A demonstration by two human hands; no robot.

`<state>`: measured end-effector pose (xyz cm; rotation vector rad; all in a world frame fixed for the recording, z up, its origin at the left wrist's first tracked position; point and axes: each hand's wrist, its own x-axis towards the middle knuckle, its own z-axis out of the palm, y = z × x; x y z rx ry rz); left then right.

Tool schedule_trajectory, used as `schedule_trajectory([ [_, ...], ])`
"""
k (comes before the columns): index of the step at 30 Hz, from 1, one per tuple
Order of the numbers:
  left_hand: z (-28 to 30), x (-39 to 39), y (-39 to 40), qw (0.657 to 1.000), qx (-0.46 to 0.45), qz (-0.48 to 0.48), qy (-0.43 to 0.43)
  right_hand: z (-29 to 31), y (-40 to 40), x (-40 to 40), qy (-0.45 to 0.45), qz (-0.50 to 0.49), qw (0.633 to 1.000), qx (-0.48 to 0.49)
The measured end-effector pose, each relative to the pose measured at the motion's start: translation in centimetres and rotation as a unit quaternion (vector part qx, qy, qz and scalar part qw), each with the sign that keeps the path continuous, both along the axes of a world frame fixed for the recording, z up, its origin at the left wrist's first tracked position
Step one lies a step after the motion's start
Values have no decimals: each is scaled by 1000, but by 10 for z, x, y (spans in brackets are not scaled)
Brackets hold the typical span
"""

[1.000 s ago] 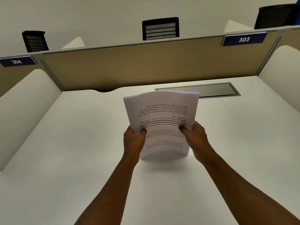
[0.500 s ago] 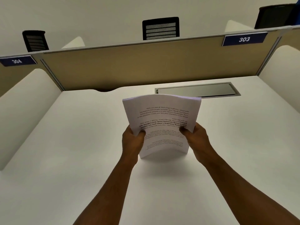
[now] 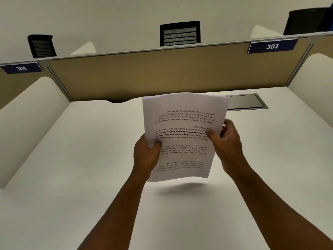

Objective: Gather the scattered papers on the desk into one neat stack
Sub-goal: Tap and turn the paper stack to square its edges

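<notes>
STEP: squaring judged under way; no loose sheets were seen on the white desk (image 3: 75, 177) | PAPERS: sheaf of white printed paper sheets (image 3: 182, 134) was held clear above desk centre | HANDS: left hand (image 3: 146, 156) pinched left edge, right hand (image 3: 225, 139) gripped right edge, forearms extended | NEXT: bottom edges likely to be tapped down gently, then laid flat.

You read "303" on the blue plate (image 3: 272, 46) at the partition's right | "304" on the blue plate (image 3: 21, 68) at its left | upside-down print on the papers (image 3: 182, 134), including "Village life is a peaceful, close-knit".
</notes>
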<state>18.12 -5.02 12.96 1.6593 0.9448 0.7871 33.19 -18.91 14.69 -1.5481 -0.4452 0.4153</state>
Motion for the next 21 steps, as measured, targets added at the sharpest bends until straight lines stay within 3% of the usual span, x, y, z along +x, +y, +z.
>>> schedule_trajectory([
  [2,11,-2,3,998,50,-16,31,14,-1,4,-104,-84,991,-12],
  [4,22,-4,6,992,99,-38,72,29,-5,8,-274,-139,949,-62],
  [7,38,-6,8,973,168,-89,134,57,-9,8,-441,-63,888,-118],
  [10,51,-4,5,953,211,-125,177,76,-10,10,-425,62,887,-170],
  [13,59,-5,0,945,228,-127,196,78,-13,13,-341,146,905,-208],
  [16,59,-10,-1,939,237,-130,214,70,-17,15,-275,183,927,-177],
  [21,49,-10,0,936,231,-131,230,59,-20,15,-272,179,932,-158],
])
